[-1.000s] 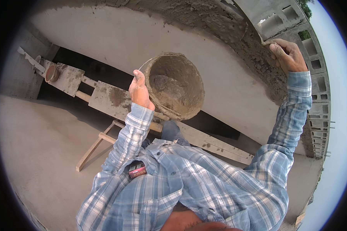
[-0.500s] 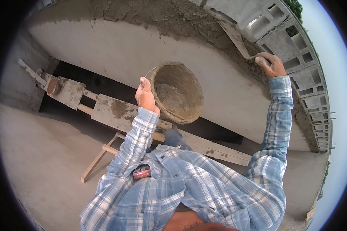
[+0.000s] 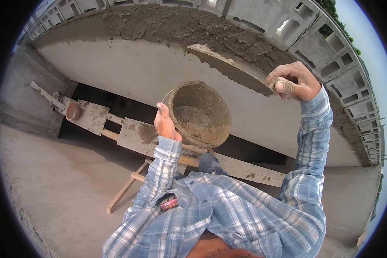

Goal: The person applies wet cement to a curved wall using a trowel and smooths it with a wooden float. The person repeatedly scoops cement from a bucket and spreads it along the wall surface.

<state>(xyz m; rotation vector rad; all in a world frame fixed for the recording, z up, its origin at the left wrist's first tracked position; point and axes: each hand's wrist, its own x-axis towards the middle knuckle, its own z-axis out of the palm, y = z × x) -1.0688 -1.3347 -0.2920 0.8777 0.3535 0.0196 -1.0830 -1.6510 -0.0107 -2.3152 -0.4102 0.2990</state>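
My left hand [image 3: 165,123] is closed at the left side of a mortar-crusted bucket [image 3: 222,124], holding it up by its rim or thin wire handle; which one is hard to see. Grey wet mortar [image 3: 193,115] lies inside, and the bucket's mouth faces me. Up to the right, my right hand [image 3: 294,81] grips a trowel [image 3: 232,69] whose handle is mostly covered by the fingers. The long blade points left, above the bucket, with a ridge of mortar along its upper edge. Behind it runs a band of rough fresh mortar [image 3: 159,26] on the wall.
Hollow concrete blocks [image 3: 262,17] top the wall, with smooth plaster [image 3: 116,64] below the mortar band. Scaffold boards [image 3: 135,135] on wooden poles cross under me, with a wooden brace [image 3: 124,191] beneath. A small reddish-brown bucket [image 3: 74,112] and a long pale strip [image 3: 43,92] are at the left.
The trowel has come away from the wall and swung left and down, its blade now above the bucket with mortar on it. The left hand still holds the bucket; the whole view has shifted slightly.
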